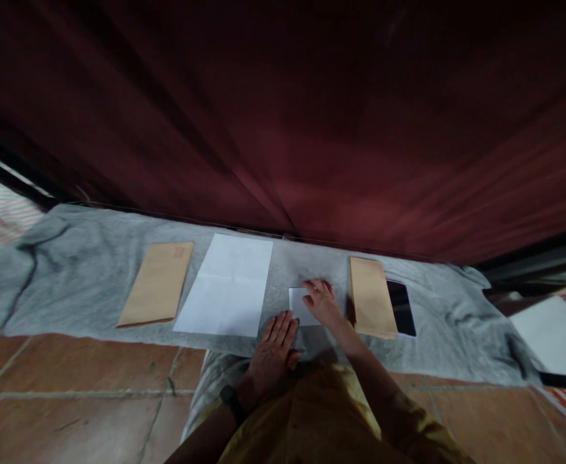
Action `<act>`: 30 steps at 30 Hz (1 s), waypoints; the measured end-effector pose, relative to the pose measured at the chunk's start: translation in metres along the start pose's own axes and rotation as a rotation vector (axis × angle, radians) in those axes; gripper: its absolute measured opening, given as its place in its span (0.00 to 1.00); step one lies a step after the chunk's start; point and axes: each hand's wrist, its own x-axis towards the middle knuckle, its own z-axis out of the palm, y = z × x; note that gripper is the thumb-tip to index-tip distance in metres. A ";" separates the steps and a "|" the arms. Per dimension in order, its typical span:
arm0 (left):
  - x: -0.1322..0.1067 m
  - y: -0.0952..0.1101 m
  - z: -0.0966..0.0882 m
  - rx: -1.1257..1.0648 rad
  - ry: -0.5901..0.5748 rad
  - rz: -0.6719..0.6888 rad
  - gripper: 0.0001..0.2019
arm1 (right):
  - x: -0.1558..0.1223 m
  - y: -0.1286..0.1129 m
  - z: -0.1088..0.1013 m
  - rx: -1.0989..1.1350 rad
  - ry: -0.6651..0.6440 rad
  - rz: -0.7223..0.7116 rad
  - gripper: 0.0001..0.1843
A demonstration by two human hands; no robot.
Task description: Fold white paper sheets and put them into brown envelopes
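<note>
A small folded white paper (299, 301) lies on the grey cloth in front of me. My right hand (322, 303) rests over its right part, fingers bent loosely and apart, with the palm side hidden. Flat beside the paper's lower left corner is my left hand (273, 345), its fingers stretched out on the cloth. A larger white sheet (225, 287) with faint fold creases is spread to the left of my hands. Brown envelopes (372, 296) lie in a stack just to the right of my right hand.
More brown envelopes (157, 282) lie left of the large sheet. A dark phone (401, 308) sits partly beside the right stack. The grey cloth (84, 270) covers a long narrow surface against a dark red curtain (283, 129). White paper (556, 332) is at far right.
</note>
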 end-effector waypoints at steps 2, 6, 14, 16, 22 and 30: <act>0.000 0.001 -0.001 -0.011 -0.013 -0.012 0.34 | 0.008 -0.001 -0.006 0.005 -0.051 0.016 0.19; 0.000 0.003 0.000 -0.033 -0.021 -0.030 0.34 | 0.018 -0.001 -0.011 0.011 -0.103 0.049 0.11; 0.007 0.011 -0.004 -0.026 -0.025 -0.068 0.35 | 0.028 0.012 -0.007 0.038 -0.038 0.063 0.09; 0.013 0.014 -0.005 -0.034 -0.017 -0.085 0.35 | 0.035 0.016 -0.007 0.042 -0.007 0.069 0.10; 0.040 0.014 -0.006 -0.058 0.028 -0.134 0.35 | 0.045 0.025 -0.002 0.066 0.061 0.027 0.11; 0.049 0.016 0.011 -0.047 0.009 -0.144 0.36 | 0.047 0.030 0.002 0.094 0.127 -0.051 0.12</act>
